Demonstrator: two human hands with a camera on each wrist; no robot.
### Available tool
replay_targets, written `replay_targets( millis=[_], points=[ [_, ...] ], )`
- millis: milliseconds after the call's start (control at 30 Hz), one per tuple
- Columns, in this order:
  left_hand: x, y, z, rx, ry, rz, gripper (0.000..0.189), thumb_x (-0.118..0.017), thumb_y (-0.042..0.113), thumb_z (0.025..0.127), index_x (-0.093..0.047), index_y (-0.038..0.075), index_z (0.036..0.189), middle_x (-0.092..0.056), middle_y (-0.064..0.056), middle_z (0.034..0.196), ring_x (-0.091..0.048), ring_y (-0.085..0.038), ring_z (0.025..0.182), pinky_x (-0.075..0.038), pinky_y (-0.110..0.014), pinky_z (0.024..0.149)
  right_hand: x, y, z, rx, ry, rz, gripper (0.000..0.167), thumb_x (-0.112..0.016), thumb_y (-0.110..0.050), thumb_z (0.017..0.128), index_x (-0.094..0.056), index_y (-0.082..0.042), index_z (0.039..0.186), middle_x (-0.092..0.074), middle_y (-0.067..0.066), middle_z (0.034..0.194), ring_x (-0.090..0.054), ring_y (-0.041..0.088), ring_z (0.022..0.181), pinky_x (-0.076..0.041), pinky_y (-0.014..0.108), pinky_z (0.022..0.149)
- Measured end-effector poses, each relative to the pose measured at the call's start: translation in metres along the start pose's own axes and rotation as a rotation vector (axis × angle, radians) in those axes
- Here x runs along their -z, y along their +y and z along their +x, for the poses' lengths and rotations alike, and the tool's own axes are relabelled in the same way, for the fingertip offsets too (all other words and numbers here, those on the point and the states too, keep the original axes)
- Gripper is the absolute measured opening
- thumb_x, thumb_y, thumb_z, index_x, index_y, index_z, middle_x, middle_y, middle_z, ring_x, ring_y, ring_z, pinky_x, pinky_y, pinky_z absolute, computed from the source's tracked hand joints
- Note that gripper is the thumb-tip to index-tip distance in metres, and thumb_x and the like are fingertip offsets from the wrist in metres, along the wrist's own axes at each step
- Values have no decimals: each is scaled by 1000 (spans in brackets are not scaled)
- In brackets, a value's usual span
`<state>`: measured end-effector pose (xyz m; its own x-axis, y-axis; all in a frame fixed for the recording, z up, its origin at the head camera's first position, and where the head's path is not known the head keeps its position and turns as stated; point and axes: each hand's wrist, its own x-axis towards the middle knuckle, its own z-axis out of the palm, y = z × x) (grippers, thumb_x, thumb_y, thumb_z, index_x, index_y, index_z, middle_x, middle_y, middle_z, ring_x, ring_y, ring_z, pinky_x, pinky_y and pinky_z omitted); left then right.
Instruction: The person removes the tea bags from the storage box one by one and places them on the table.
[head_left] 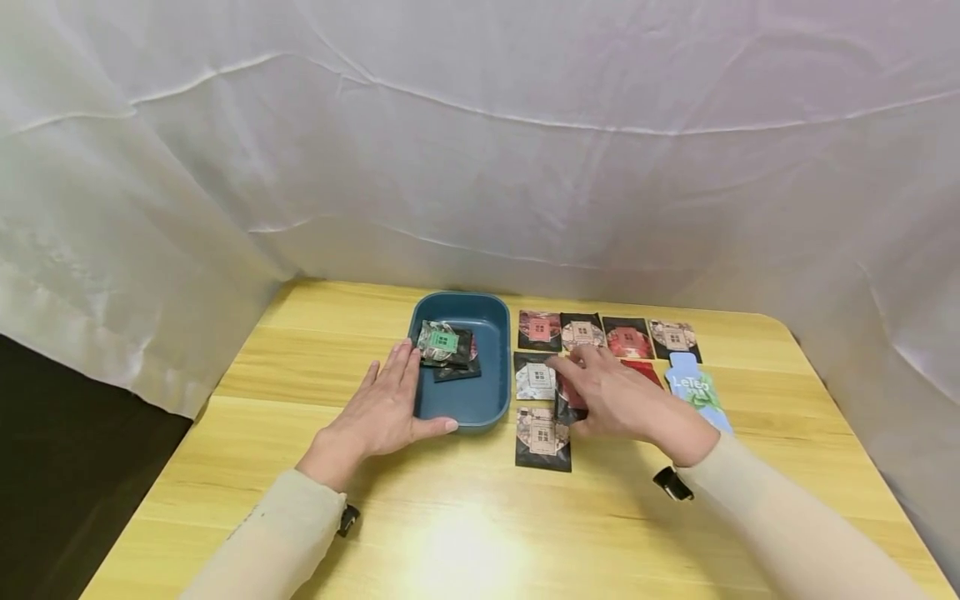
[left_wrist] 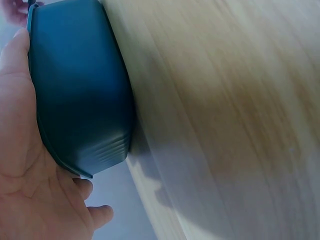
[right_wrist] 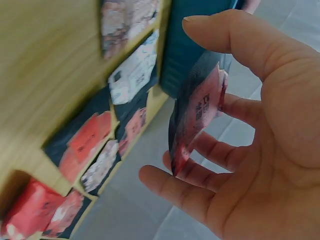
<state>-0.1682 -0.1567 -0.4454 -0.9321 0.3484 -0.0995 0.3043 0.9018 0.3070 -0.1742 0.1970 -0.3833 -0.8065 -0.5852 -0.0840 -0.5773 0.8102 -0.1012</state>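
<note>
My left hand [head_left: 380, 408] lies along the left side of a dark blue rectangular tub [head_left: 498, 392], its fingers extended, the thumb at the near rim. In the left wrist view the palm rests against the tub's outer wall [left_wrist: 82, 90]. Inside the tub lie a green-labelled sachet [head_left: 442, 340] and a dark one [head_left: 459, 372] partly beneath it. My right hand [head_left: 618, 396] holds a red-and-black sachet [right_wrist: 197, 112] among its fingers, raised at a tilt off the table. Close by are a white-labelled sachet [head_left: 536, 377] and a beige-labelled one [head_left: 542, 437].
A row of sachets lies right of the tub, including a pink one [head_left: 539, 328] and a red one [head_left: 628, 338]. A blue bottle-shaped LeTea packet [head_left: 696, 387] and a bright red packet [right_wrist: 32, 207] lie farther right. White cloth [head_left: 480, 167] hangs behind the wooden table [head_left: 285, 358].
</note>
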Motion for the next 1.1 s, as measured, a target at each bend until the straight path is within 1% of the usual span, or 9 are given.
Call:
replay_targets(
  millis=[67,133,267,333,533,633,733,867,1100],
  points=[
    [0,0,0,1,-2,-3,135,-52,93,82,-9,-1,168,3,-19,177,-1,-34,165,-11,-59,132,-1,2,-8,-10,-12,-1,91,-93,-31,78,-48,-13,155,-57,20,132,-58,40,114,-58,45,76],
    [0,0,-1,4,-6,-4,135,-52,93,82,-8,-1,168,4,-19,177,-1,-34,165,-10,-58,132,-3,3,-14,-26,-41,14,90,-93,-27,77,-49,-13,154,-57,20,131,-58,38,110,-55,39,68],
    [0,-1,-2,11,-13,-2,135,-52,93,82,-7,-1,168,5,-18,177,0,-34,165,-9,-58,132,-7,5,-22,-81,-111,57,96,-94,-23,74,-47,-16,157,-54,20,133,-55,33,102,-46,31,56],
    [0,-1,-2,10,-13,2,135,-52,93,82,-7,-1,168,5,-18,177,0,-34,165,-10,-58,132,-12,7,-26,-105,-135,69,98,-95,-25,74,-46,-17,159,-53,20,134,-54,32,100,-47,31,57],
    [-1,-1,0,-1,3,2,136,-52,93,82,-8,-2,168,3,-19,177,-2,-35,165,-11,-58,132,-26,9,-35,-134,-185,70,96,-96,-30,74,-48,-16,156,-54,20,133,-55,30,99,-55,41,70],
    [-1,0,0,0,6,1,137,-52,94,82,-9,-3,168,3,-20,177,-1,-35,165,-11,-58,132,-29,9,-37,-144,-197,71,95,-96,-31,74,-49,-16,155,-54,22,136,-57,34,105,-59,49,78],
    [0,-1,-1,3,9,3,135,-53,93,82,-17,-5,166,2,-21,177,-2,-36,165,-11,-58,132,-33,9,-39,-162,-208,67,94,-96,-32,75,-49,-16,155,-53,23,141,-58,37,113,-60,55,83],
    [1,-1,0,0,12,8,130,-55,91,83,-26,-7,163,-1,-23,177,-3,-36,165,-12,-59,131,-37,11,-41,-167,-213,81,91,-96,-31,74,-51,-17,151,-55,22,139,-57,34,108,-60,53,78],
    [0,0,-1,-2,0,9,133,-54,91,83,-13,-4,167,3,-21,177,0,-36,165,-9,-60,131,-40,12,-43,-161,-172,84,93,-96,-30,74,-50,-16,153,-56,20,135,-58,33,105,-60,53,80]
  ],
)
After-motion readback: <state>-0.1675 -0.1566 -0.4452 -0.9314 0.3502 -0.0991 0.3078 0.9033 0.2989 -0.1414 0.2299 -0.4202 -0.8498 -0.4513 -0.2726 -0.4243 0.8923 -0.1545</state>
